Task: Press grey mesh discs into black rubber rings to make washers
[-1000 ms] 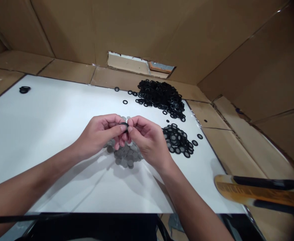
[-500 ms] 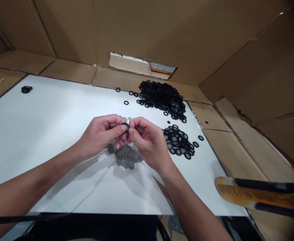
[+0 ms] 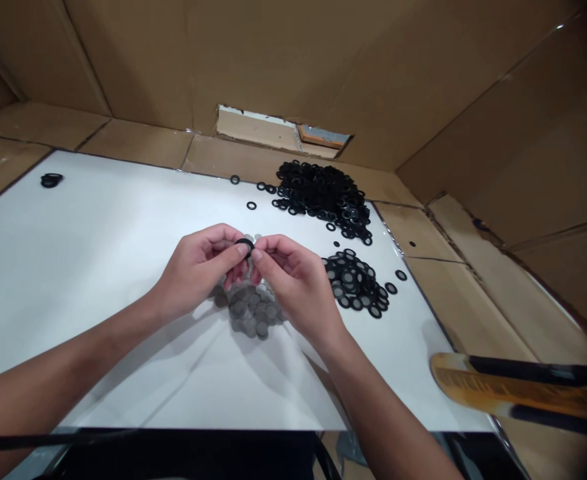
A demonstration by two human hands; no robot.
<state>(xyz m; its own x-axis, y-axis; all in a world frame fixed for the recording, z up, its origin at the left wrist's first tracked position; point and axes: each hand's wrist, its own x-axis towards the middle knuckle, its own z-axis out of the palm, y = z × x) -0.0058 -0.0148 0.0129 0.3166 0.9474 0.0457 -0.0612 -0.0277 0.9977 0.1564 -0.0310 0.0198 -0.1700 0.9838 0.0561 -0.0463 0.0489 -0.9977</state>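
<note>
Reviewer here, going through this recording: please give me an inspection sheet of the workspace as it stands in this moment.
Surface: glossy white sheet.
Job's things: black rubber ring at the fingertips; pile of flat grey discs below the hands; heap of black rings with grey centres; larger heap of plain black rings.
Clutter: black clump at the sheet's far left; yellow-and-black strip at lower right, kind unclear.
Hands: left hand pinches the ring; right hand has its fingertips beside it, contact unclear.
Cables: thin black cord along the near edge.
Surroundings: brown cardboard walls with a torn opening.
</note>
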